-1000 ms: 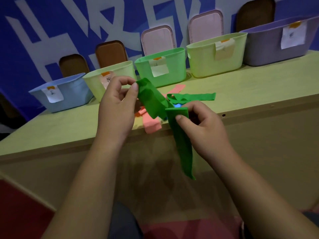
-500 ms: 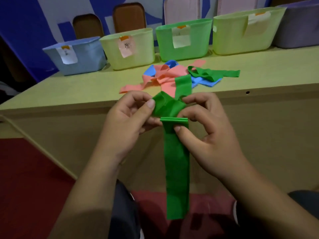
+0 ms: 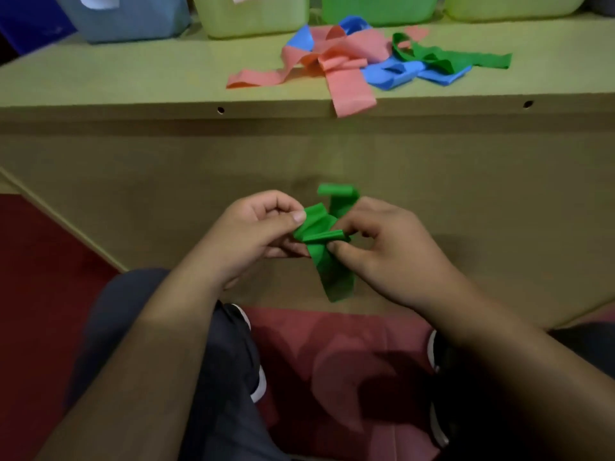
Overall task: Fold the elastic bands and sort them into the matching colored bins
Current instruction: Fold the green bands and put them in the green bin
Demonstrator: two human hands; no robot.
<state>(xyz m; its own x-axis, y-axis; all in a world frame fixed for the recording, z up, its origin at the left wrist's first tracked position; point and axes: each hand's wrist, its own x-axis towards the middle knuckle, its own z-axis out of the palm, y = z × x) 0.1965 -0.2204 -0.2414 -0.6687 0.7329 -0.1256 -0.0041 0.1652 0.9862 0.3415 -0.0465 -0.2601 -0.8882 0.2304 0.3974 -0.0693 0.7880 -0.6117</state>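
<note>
A green elastic band [image 3: 329, 241] is bunched into folds between both hands, below the table's front edge. My left hand [image 3: 256, 234] pinches its left folds with thumb and fingers. My right hand [image 3: 386, 247] pinches the folded stack from the right, and a short tail of the band hangs down beneath it. On the table lies a loose pile: pink bands [image 3: 336, 61], blue bands [image 3: 396, 73] and another green band [image 3: 456, 58]. The bottoms of the bins show along the top edge: a blue bin [image 3: 129, 18], a yellow-green bin [image 3: 253, 18] and a green bin [image 3: 376, 11].
The pale wooden table [image 3: 133, 84] has a front panel reaching down to a red floor [image 3: 40, 277]. One pink band hangs over the table's front edge. A further yellow-green bin [image 3: 509, 8] stands at the top right. My legs and shoes are below the hands.
The hanging tail of the green band has become much shorter as more folds gathered between my hands. The view has tilted downward, so only the bottoms of the bins show.
</note>
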